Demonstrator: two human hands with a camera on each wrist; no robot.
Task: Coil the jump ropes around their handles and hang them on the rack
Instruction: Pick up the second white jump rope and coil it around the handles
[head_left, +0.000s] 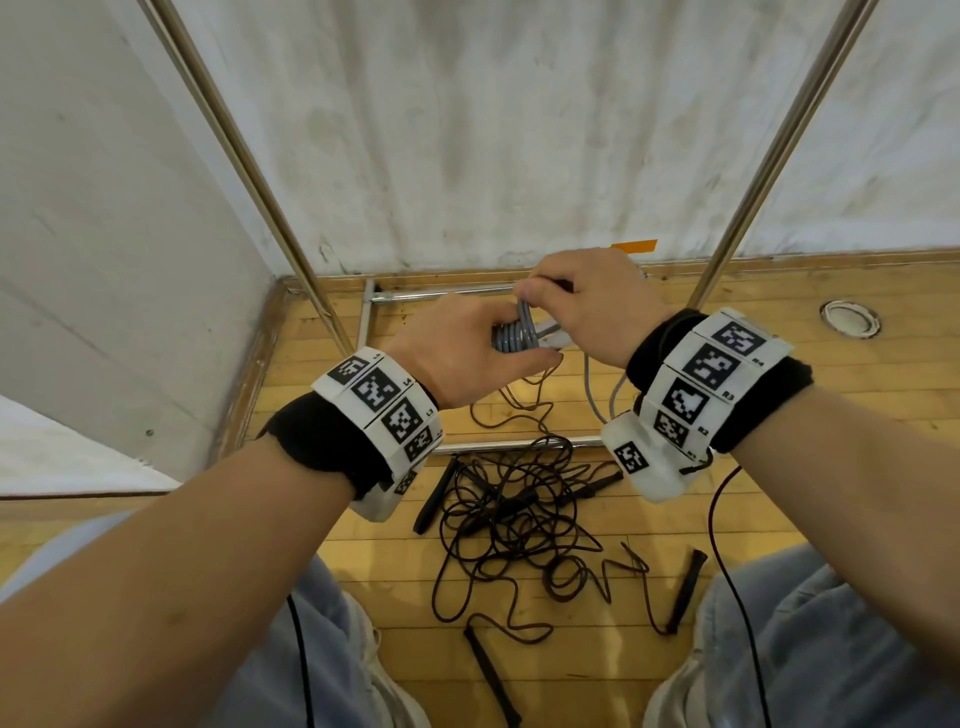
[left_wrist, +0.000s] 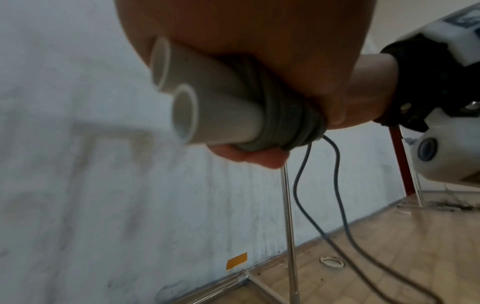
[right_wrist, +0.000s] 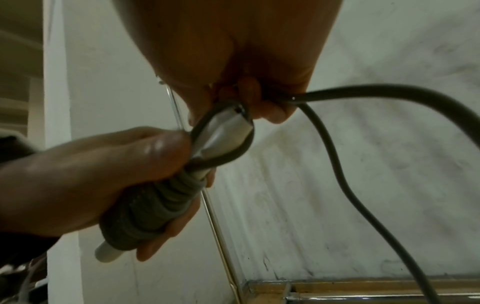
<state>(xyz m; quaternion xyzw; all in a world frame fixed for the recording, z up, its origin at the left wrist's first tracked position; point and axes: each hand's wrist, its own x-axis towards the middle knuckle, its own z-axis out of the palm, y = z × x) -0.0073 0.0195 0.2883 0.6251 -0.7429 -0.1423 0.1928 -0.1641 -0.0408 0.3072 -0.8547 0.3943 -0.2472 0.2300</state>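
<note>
The left hand (head_left: 470, 353) is wrapped round a pair of white handles (left_wrist: 205, 98) held side by side, its fingers and thumb clamped over the grey cord (right_wrist: 155, 207) already wound tight about their middle. The right hand (head_left: 587, 306) pinches the free run of the same cord just above the handle tips, where a loop is passing over them; the rest trails down to the floor (head_left: 779, 395) between the rack (head_left: 769, 156) uprights.

The cord looks like smooth, springy plastic, light but inclined to unwind once tension drops, so the sensible hold is the one shown: thumb pressing on the finished turns, the other hand keeping the tail taut close to the bundle. The handles seem rigid, hollow and slick, likely to slide against each other unless squeezed together.

Near the front edge of the floor, by the person's knees, a tangle of black ropes (head_left: 519, 514) with black handles lies uncoiled; thin and limp, they will probably snag on one another when lifted.
</note>
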